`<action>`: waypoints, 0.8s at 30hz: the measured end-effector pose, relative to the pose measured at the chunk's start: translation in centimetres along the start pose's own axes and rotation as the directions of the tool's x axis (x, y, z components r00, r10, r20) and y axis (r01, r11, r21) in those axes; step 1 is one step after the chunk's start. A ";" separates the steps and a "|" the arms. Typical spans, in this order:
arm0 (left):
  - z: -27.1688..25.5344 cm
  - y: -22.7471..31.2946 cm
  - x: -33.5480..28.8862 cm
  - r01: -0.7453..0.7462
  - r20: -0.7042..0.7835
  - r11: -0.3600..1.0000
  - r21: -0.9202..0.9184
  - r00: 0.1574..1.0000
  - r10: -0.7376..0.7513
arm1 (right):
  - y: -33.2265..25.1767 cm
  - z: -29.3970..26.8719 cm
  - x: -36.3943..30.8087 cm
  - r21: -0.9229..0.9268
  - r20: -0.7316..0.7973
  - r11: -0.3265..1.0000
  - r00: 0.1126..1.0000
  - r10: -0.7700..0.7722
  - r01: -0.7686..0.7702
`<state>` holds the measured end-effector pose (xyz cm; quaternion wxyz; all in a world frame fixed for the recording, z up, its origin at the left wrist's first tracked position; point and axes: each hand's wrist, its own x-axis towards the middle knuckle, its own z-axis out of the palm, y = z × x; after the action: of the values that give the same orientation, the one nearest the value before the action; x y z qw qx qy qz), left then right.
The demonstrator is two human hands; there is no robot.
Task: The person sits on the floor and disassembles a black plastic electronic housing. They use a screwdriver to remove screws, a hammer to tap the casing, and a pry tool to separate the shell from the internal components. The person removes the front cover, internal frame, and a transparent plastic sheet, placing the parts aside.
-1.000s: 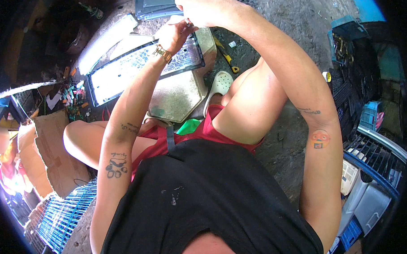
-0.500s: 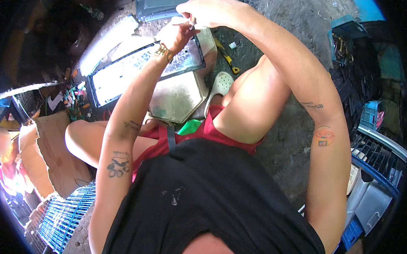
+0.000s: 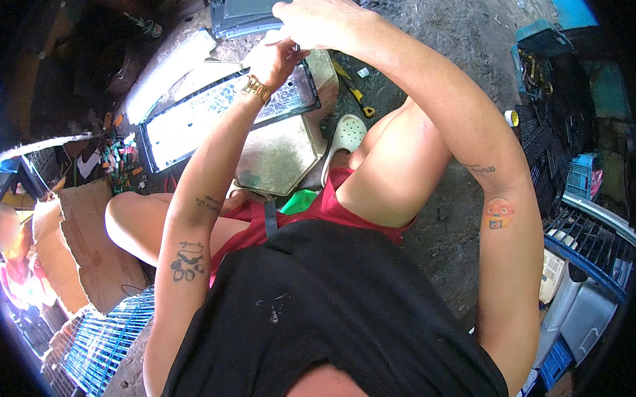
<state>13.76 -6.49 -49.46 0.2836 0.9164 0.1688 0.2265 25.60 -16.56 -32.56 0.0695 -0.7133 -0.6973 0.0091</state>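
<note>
My left hand (image 3: 274, 60), with a gold watch at the wrist, is curled above the far right corner of a flat black-framed panel (image 3: 189, 126) and pinches a small pale piece (image 3: 279, 39). My right hand (image 3: 322, 20) is closed just above it, gripping what looks like a thin tool (image 3: 296, 46) that points down at the panel's corner. The two hands touch each other. The panel rests on a hexagonal stone block (image 3: 282, 161) between my knees. The hands hide what lies under the tool tip.
A grey device (image 3: 245, 12) lies beyond the hands and long white strips (image 3: 166, 71) sit to the left. Also around are a yellow-handled tool (image 3: 354, 93), a pale clog (image 3: 345, 136), cardboard (image 3: 88, 241) and blue crates (image 3: 106, 339) at left, and crates and bins (image 3: 580, 179) at right.
Both hands stay together over the panel's corner. The right hand has shifted slightly down toward the left hand; nothing else has moved.
</note>
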 end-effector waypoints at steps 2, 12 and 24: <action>0.2 -0.3 -0.1 0.049 0.046 0.999 -0.007 0.998 -0.049 | -0.4 -0.2 0.1 -0.096 0.037 0.995 0.999 -0.029 0.033; -0.5 0.9 -0.6 0.122 0.076 0.991 -0.058 0.990 -0.118 | -1.2 -0.4 0.3 -0.123 -0.108 0.984 0.987 0.117 -0.130; -2.8 -2.6 -5.0 -0.083 0.038 0.960 0.266 0.996 0.076 | 1.0 -2.0 -1.8 0.267 0.063 0.945 0.982 0.178 -0.189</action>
<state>7.65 -5.44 -50.59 0.1505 0.9553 0.1569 0.2005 26.72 -18.56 -30.85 0.1522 -0.7585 -0.6212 0.1249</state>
